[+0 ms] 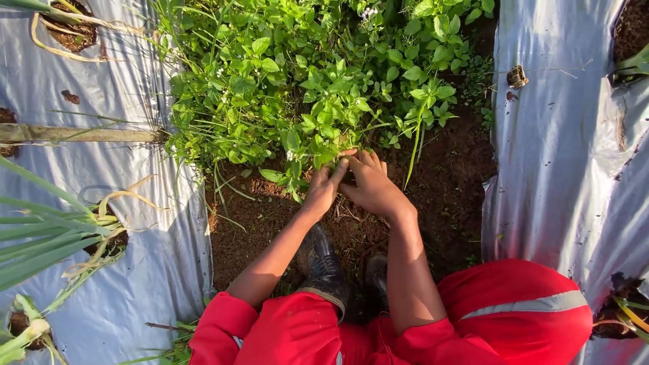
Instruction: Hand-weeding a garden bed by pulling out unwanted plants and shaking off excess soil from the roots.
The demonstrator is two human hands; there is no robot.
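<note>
A dense patch of green leafy weeds (304, 88) with tiny white flowers fills the soil furrow (446, 196) between two sheets of silver plastic mulch. My left hand (323, 190) and my right hand (372, 186) meet at the near edge of the patch, fingers closed around the weed stems at ground level. Both forearms are bare below rolled red sleeves (291, 331). My black boots (324, 267) stand on the bare soil just under the hands.
Silver mulch sheets lie to the left (101, 169) and right (561, 169). Long green onion-like leaves (47, 236) grow from holes in the left sheet. A bamboo stick (74, 134) lies across the left sheet. Bare brown soil shows near the boots.
</note>
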